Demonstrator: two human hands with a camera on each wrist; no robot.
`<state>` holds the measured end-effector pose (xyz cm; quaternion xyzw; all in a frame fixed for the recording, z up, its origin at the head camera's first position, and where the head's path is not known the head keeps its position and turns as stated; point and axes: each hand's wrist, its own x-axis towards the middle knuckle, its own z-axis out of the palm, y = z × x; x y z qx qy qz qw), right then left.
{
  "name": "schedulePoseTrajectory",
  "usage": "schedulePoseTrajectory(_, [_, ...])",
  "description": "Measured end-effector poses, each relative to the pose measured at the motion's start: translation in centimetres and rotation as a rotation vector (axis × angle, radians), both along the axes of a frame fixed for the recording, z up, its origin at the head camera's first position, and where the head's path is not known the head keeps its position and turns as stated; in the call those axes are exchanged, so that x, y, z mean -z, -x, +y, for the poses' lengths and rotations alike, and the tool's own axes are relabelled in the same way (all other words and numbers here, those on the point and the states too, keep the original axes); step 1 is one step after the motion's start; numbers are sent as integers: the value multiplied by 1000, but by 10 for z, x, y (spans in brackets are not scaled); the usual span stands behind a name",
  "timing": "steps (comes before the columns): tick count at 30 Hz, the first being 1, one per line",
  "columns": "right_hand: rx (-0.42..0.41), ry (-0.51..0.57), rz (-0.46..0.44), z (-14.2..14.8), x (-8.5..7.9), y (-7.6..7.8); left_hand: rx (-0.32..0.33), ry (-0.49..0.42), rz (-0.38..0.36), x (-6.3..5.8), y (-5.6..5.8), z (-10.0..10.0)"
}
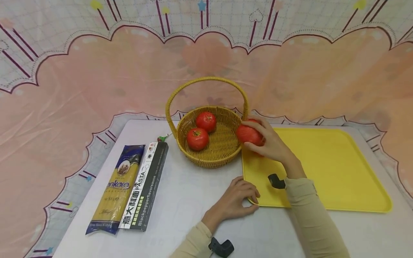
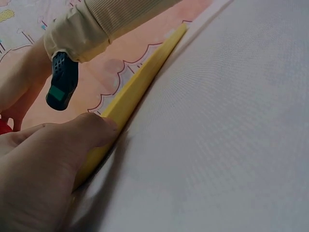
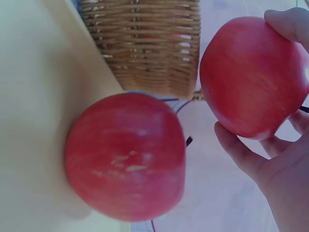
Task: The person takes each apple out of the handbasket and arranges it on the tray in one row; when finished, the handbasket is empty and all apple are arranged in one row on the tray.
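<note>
My right hand (image 1: 269,141) grips a red apple (image 1: 247,135) beside the right rim of the wicker basket (image 1: 222,157). In the right wrist view, that hand's thumb and fingers hold the apple from opposite sides, above the surface. A second red apple (image 3: 128,157) sits on the yellow tray (image 1: 322,168) close to the basket; the head view mostly hides it. Two tomatoes (image 1: 197,139) lie in the left half of the basket. My left hand (image 1: 237,199) holds the tray's near left corner, its thumb against the rim in the left wrist view.
On the left of the white table (image 1: 180,200) lie a yellow and blue pasta bag (image 1: 116,190) and a black and white pasta box (image 1: 145,186), side by side. A small green and red item (image 1: 162,138) lies behind the box. The basket's tall handle (image 1: 206,79) arches over it.
</note>
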<state>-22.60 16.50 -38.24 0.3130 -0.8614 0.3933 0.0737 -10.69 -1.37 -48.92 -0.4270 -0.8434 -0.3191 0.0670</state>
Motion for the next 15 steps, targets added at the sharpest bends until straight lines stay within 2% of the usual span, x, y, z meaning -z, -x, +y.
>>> schedulePoseTrajectory(15, [55, 72, -18, 19, 8, -5, -4, -20, -23, 0, 1, 0])
